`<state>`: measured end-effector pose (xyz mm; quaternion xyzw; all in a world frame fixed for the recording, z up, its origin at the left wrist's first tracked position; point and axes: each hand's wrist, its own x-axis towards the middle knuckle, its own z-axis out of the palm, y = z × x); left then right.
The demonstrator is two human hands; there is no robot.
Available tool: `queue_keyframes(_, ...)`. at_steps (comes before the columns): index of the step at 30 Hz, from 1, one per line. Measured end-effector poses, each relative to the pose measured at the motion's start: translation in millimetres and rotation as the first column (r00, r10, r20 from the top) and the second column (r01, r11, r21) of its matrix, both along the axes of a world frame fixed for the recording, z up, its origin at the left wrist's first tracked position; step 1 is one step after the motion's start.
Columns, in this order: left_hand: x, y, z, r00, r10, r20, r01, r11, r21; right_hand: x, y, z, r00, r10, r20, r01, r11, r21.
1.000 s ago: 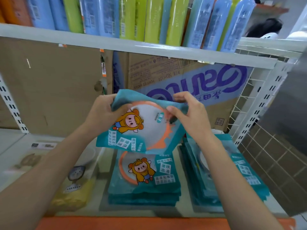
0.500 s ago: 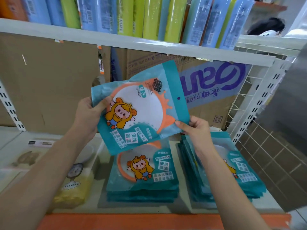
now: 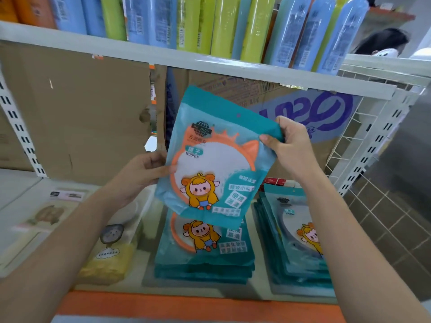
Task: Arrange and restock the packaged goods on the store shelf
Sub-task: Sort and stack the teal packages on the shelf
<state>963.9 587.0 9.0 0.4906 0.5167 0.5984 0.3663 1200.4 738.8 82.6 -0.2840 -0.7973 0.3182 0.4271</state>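
I hold a teal mirror packet [image 3: 210, 159] upright above the shelf, its cartoon print facing me. My left hand [image 3: 144, 173] pinches its left edge and my right hand [image 3: 289, 145] grips its top right corner. Directly below it lies a stack of the same teal packets [image 3: 205, 257], lying flat. A second stack of teal packets [image 3: 296, 241] sits to the right, partly behind my right forearm.
A yellow-filled clear packet [image 3: 109, 259] and pale flat packs [image 3: 42, 220] lie to the left. Cardboard boxes [image 3: 77, 117] line the shelf's back. Blue and green bottles [image 3: 233, 24] stand on the upper shelf [image 3: 163, 57]. A wire side panel [image 3: 349, 145] closes the right end. A person's head [image 3: 382, 43] shows behind.
The packet was turned from sideways to upright. My right hand moved from its lower corner up to its top right corner. My left hand stays on the left edge.
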Motion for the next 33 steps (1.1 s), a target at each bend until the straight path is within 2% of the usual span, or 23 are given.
queue_keyframes(2,6,0,10,0.997,-0.008,-0.071,0.006,1.0,-0.021,-3,-3,4,0.996,0.022,0.082,-0.024,0.999,0.023)
queue_keyframes(5,17,4,15,0.989,0.082,-0.123,-0.086,0.996,-0.033,-7,-6,6,0.991,0.046,0.129,-0.045,0.999,-0.011)
queue_keyframes(8,25,7,9,0.989,0.145,-0.038,-0.145,0.989,0.005,-8,-10,0,0.999,0.034,0.032,-0.031,0.997,-0.068)
queue_keyframes(11,28,9,1,0.983,0.169,0.078,-0.169,0.986,-0.009,-5,-15,-16,0.998,0.025,-0.057,-0.038,0.972,-0.233)
queue_keyframes(15,22,14,-10,0.961,0.212,0.177,-0.2,0.976,-0.086,7,-30,-51,0.986,0.14,0.095,-0.074,0.861,-0.504)
queue_keyframes(19,15,24,-29,0.945,0.222,0.241,-0.167,0.959,-0.231,19,-50,-95,0.927,0.258,0.271,-0.045,0.795,-0.604)
queue_keyframes(21,17,28,-38,0.936,0.233,0.263,-0.152,0.944,-0.294,23,-57,-112,0.924,0.251,0.289,-0.011,0.772,-0.635)
queue_keyframes(25,24,32,-47,0.915,0.29,0.28,-0.181,0.916,-0.357,31,-65,-127,0.925,0.189,0.328,0.056,0.789,-0.612)
queue_keyframes(28,25,35,-52,0.92,0.326,0.217,-0.221,0.89,-0.398,33,-69,-132,0.916,0.162,0.367,0.09,0.809,-0.581)
queue_keyframes(33,26,36,-54,0.945,0.325,-0.048,-0.319,0.871,-0.374,35,-74,-141,0.901,0.115,0.419,0.139,0.837,-0.529)
